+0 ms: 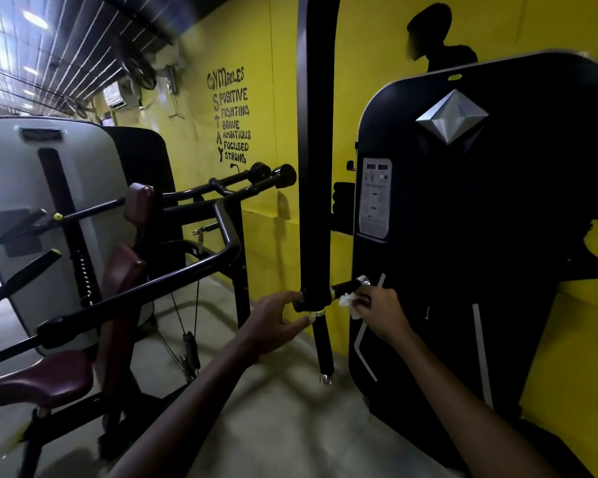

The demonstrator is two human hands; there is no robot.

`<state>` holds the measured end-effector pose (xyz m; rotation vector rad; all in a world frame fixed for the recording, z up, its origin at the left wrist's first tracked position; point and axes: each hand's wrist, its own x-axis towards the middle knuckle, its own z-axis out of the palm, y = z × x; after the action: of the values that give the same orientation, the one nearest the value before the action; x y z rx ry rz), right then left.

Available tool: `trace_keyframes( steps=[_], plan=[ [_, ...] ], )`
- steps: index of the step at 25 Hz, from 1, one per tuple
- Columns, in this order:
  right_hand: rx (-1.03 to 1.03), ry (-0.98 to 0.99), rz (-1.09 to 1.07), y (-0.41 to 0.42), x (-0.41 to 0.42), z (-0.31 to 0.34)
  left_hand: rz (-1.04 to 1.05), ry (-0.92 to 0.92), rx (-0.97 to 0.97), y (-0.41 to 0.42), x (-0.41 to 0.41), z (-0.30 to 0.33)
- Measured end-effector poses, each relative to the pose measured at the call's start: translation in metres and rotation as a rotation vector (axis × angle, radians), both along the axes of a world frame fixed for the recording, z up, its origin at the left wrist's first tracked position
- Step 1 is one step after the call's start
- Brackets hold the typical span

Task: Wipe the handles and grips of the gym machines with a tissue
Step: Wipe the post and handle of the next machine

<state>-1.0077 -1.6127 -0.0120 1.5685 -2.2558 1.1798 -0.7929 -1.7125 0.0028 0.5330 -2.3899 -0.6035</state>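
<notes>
A black vertical machine arm (pixel 316 167) hangs down the middle of the head view, with short black handles branching from its lower joint. My right hand (pixel 380 310) pinches a crumpled white tissue (pixel 347 301) against the underside of the right-hand handle (pixel 347 288), which ends in a silver cap. My left hand (pixel 278 320) reaches to the left side of the joint, fingers spread around the left stub and thumb near the silver ring below it. A lower handle (pixel 325 343) points downward from the joint.
A black weight-stack cover (pixel 463 219) with a silver diamond badge stands right of the arm. On the left is another machine with maroon seat (pixel 45 379), black bars (pixel 145 288) and a grey cover (pixel 14 188). The yellow wall (pixel 266 236) is behind; grey floor (pixel 273 408) below.
</notes>
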Motion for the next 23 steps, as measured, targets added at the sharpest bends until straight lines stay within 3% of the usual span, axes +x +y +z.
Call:
trace_keyframes(
  steps=[13, 18, 23],
  plan=[
    [0.005, 0.074, 0.292, -0.084, -0.086, 0.001, 0.146, 0.164, -0.096, -0.026, -0.061, 0.006],
    [0.008, 0.119, 0.352, -0.095, -0.098, -0.002, 0.247, 0.17, -0.33, -0.027, -0.09, 0.015],
    [0.189, 0.31, 0.335, -0.098, -0.085, -0.015, 0.349, 0.043, -0.559, -0.036, -0.108, 0.026]
  ],
)
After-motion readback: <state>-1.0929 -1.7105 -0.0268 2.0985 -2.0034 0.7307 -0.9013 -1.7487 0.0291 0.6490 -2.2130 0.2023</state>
